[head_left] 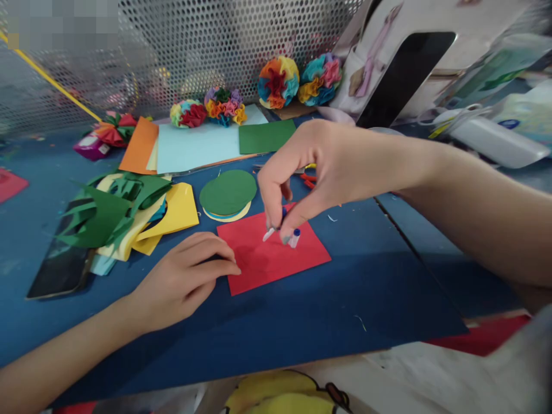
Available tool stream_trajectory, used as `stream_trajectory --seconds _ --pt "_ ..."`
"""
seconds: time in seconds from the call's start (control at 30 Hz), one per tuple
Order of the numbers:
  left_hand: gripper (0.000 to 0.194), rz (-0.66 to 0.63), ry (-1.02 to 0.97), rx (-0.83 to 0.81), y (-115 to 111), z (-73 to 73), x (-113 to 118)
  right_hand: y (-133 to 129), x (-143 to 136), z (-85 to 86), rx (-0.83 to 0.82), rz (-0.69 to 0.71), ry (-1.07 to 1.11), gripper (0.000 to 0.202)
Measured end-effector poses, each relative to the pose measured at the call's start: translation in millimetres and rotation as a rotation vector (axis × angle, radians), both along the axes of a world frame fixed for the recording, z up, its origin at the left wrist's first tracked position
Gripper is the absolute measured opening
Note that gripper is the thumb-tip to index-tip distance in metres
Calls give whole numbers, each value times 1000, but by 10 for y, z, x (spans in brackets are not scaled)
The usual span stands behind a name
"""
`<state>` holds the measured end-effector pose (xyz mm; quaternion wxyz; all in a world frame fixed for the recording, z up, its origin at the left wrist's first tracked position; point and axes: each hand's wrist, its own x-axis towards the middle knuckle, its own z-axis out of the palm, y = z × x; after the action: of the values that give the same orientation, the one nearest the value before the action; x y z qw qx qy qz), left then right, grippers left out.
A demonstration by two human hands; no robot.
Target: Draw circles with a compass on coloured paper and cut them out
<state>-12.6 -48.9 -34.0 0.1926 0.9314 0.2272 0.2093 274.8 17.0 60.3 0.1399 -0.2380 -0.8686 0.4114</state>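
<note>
A red sheet of paper [254, 264] lies flat on the blue table. My left hand [185, 279] is at its left edge, fingers bent together and fingertips pressed on the paper. Over the sheet, my right hand [297, 178] pinches a small white-and-blue drawing compass [295, 238] between thumb and fingers. Its two legs reach down to the red paper; the top is partly hidden by my fingers. Just beyond the sheet is a stack of cut paper circles, the green circle [228, 191] uppermost. Red-handled scissors [307, 179] are partly covered by my right hand.
Green and yellow paper scraps [112, 213] lie over a dark phone [60, 259] at left. Light-blue paper [198, 146] and dark green paper [263, 138] lie behind. Several paper flower balls [279, 82] line the mesh screen [207, 46]. Another phone [407, 77] leans against a bag [470, 23].
</note>
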Motion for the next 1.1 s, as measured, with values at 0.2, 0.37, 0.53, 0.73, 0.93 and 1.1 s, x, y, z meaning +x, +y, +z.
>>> stream_trajectory --seconds 0.2,0.37,0.53,0.73,0.93,1.1 --pt "41 -11 1 33 -7 -1 -8 90 -108 -295 -28 50 201 10" --pt "38 -16 56 99 -22 45 8 138 -133 -375 -4 28 284 32" --pt "37 -25 43 147 -28 21 12 233 -9 -279 404 -290 291 42" --pt "21 -30 95 407 -82 152 105 559 149 -499 694 -334 -121 38" --pt "27 -99 190 567 -209 224 323 829 254 -832 814 -203 -381 40" --pt "29 -35 262 604 -178 160 499 836 253 -894 907 -230 -352 36"
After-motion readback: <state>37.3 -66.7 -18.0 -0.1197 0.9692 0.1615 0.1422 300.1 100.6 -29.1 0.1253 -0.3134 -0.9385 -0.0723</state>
